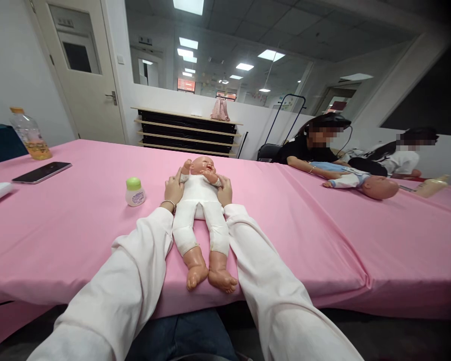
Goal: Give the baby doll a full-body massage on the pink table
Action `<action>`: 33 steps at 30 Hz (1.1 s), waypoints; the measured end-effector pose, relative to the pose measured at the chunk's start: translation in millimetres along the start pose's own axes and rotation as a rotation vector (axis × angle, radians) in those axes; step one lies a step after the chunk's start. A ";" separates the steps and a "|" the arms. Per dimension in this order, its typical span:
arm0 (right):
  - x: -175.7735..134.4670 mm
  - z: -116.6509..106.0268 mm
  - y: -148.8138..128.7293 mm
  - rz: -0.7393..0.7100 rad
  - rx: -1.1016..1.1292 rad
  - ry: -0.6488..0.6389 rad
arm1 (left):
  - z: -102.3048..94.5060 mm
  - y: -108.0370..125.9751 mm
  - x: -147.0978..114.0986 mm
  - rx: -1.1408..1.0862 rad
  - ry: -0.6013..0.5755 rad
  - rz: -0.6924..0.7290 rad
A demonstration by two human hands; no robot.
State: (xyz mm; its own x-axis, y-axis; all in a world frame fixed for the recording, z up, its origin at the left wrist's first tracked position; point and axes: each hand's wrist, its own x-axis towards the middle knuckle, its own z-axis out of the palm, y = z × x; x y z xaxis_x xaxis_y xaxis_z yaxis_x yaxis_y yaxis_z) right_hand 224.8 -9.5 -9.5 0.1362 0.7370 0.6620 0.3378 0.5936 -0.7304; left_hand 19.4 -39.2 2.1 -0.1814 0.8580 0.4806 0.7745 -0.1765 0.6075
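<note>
A baby doll (pixel 200 193) with a white cloth body lies on its back on the pink-covered table, its head away from me and its bare feet close to the table's front edge. My left hand (pixel 174 189) is closed around the doll's arm on the left, beside its chest. On the other side, my right hand (pixel 224 190) grips the other arm near the doll's hand. Both doll arms are bent up near the head. Parts of my fingers are hidden behind the doll's arms. A small white bottle with a green cap (pixel 135 192) stands left of my left hand.
On the left are a phone (pixel 42 172) and a drink bottle (pixel 30 134). To the right, a person (pixel 311 145) handles another doll (pixel 379 187), with a pump bottle (pixel 432 185) beyond it. The pink tablecloth (pixel 285 225) has a raised fold at right.
</note>
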 end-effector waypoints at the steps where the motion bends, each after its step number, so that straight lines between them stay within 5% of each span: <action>1: -0.6 -0.1 -0.7 0.040 0.017 0.033 | -0.8 -0.2 -0.5 -0.040 0.012 -0.046; 7: 3.5 -7.5 12.1 0.289 0.085 0.317 | 3.1 -10.8 0.6 -0.373 0.086 -0.397; 12: 8.0 -15.0 18.8 0.419 0.086 0.535 | 16.0 -26.5 7.2 -0.491 0.154 -0.384; 33: 3.8 -15.0 14.9 0.447 0.139 0.416 | 11.1 -20.2 3.0 -0.477 0.165 -0.369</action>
State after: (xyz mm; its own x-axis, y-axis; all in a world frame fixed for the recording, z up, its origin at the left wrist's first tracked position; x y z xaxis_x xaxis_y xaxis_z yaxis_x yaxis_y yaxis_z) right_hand 244.3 -2.7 -15.4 0.5967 0.7531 0.2773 0.0442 0.3141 -0.9484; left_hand 9.9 -27.7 -15.8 -0.5063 0.8243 0.2534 0.2935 -0.1116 0.9494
